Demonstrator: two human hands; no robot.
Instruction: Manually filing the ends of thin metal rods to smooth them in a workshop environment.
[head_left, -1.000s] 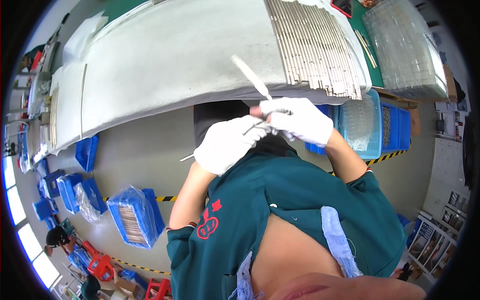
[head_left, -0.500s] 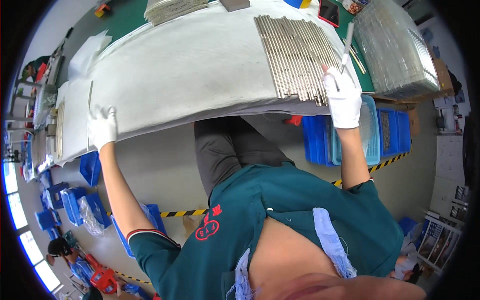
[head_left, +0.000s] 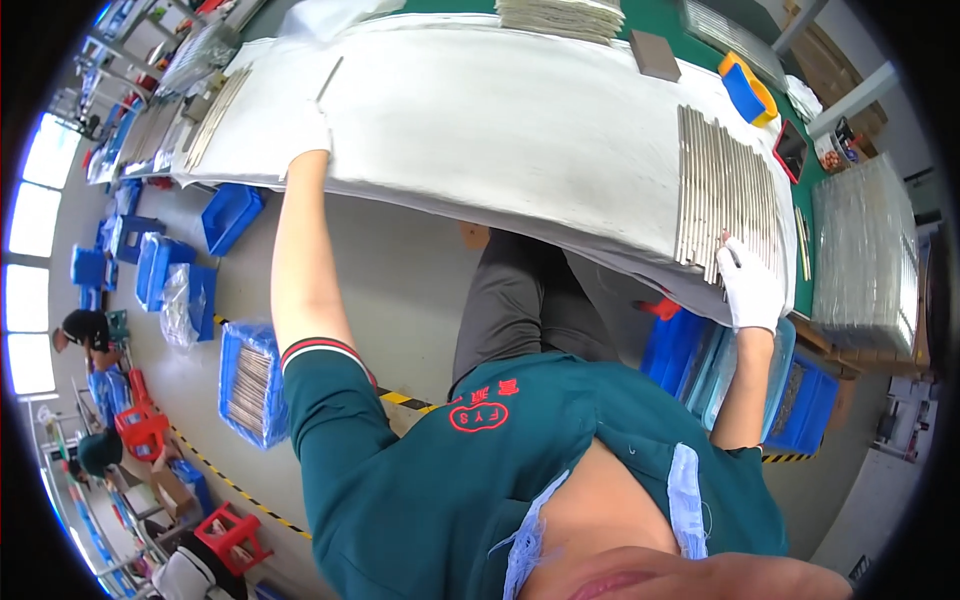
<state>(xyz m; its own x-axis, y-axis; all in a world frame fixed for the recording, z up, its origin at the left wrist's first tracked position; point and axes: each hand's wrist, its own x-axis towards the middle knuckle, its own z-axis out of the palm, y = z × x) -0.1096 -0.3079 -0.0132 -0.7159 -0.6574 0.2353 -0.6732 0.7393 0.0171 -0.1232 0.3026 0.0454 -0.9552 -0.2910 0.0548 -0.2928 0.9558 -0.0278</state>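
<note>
My right hand [head_left: 750,287], in a white glove with a bare fingertip showing, is closed at the near ends of a row of silvery metal rods [head_left: 725,180]. Its fingers seem to pinch one rod near its end. The rods lie side by side at the right of the white-covered table [head_left: 500,120]. Far to the left, my gloved left hand [head_left: 310,130] rests on the white cloth. Its fingers blend into the bright cloth, so their pose is hidden. A single thin rod [head_left: 330,78] runs away from that hand; whether the hand grips it I cannot tell.
Several thin rods [head_left: 218,120] lie at the table's left end. Along the back are a stack of sheets [head_left: 560,18], a brown block [head_left: 655,56], and a yellow-and-blue holder [head_left: 748,90]. A phone [head_left: 790,150] and wrapped stack [head_left: 865,255] stand right. Blue bins [head_left: 232,218] are on the floor.
The view has swung left. My right hand has come down to the rods' near ends, and the white-handled thin tool beside it no longer shows. My left hand's spread fingers are now indistinct.
</note>
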